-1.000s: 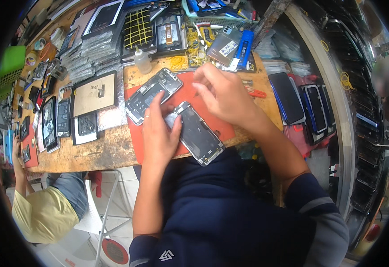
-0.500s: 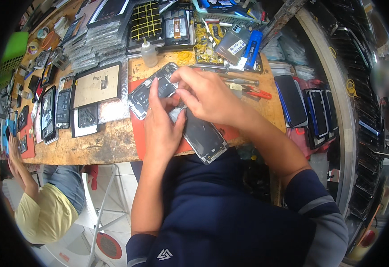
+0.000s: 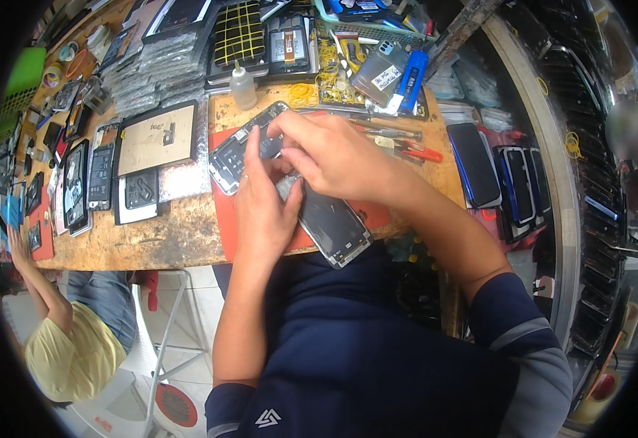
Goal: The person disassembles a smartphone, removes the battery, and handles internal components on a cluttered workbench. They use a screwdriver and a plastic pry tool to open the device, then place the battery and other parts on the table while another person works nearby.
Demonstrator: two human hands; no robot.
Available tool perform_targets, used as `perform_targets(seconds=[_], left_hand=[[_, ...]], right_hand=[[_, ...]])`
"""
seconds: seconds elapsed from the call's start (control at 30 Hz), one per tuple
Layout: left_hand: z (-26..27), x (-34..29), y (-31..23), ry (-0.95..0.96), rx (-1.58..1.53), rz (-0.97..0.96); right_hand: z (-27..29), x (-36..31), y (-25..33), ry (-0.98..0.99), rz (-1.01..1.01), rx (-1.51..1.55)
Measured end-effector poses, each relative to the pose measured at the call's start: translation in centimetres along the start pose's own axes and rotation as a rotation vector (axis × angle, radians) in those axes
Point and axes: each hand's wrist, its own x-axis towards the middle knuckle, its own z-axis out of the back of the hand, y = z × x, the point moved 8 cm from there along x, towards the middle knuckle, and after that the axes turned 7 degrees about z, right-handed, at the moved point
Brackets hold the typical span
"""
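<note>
An opened smartphone lies on an orange-red mat (image 3: 224, 219). Its body (image 3: 225, 169), inner parts showing, is to the upper left. The detached-looking phone screen (image 3: 333, 228) slants to the lower right, its dark back up; whether a cable links the two is hidden. My left hand (image 3: 266, 204) reaches between them: the index finger stretches over the body, while the thumb and curled fingers hold the screen's upper end. Over the body's right side, my right hand (image 3: 326, 153) is closed in a pinch, index finger and thumb bent inward. What sits at those fingertips cannot be made out.
A clear squeeze bottle (image 3: 243, 87) stands beyond the phone. Red-handled pliers (image 3: 421, 152) and slim tools lie right of my right hand. Phone parts, bagged stacks (image 3: 151, 77) and a tablet-like panel (image 3: 157, 140) crowd the bench. Another person's arm (image 3: 41, 285) rests at far left.
My right index finger has shifted slightly left over the phone body. The whole view has moved a little; my left hand and the screen keep nearly the same pose.
</note>
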Motion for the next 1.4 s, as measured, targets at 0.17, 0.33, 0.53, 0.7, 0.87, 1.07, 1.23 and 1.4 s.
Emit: perform_targets(seconds=[0.17,0.33,0.53,0.7,0.87,1.07,1.23,1.4], left_hand=[[0.1,0.0,-0.3,-0.009,0.033,-0.035],[-0.1,0.1,0.0,0.015,0.005,0.001],[0.0,0.1,-0.2,0.0,0.018,-0.043],[0.0,0.0,-0.2,-0.008,0.015,-0.047],[0.0,0.1,0.0,0.006,-0.009,-0.01],[0.1,0.1,-0.3,-0.011,0.01,-0.058],[0.1,0.1,-0.2,-0.008,0.022,-0.042],[0.0,0.2,-0.1,0.009,-0.007,-0.014]], right_hand=[[0.0,0.0,0.1,0.006,0.013,0.002],[0.0,0.3,0.2,0.001,0.04,-0.038],[0.0,0.5,0.3,0.017,0.041,-0.048],[-0.1,0.5,0.0,0.009,0.033,-0.047],[0.3,0.6,0.4,-0.009,0.06,-0.081],[0.1,0.8,0.3,0.001,0.049,-0.071],[0.0,0.9,0.4,-0.01,0.06,-0.087],[0.0,0.8,1.0,0.064,0.086,-0.245]])
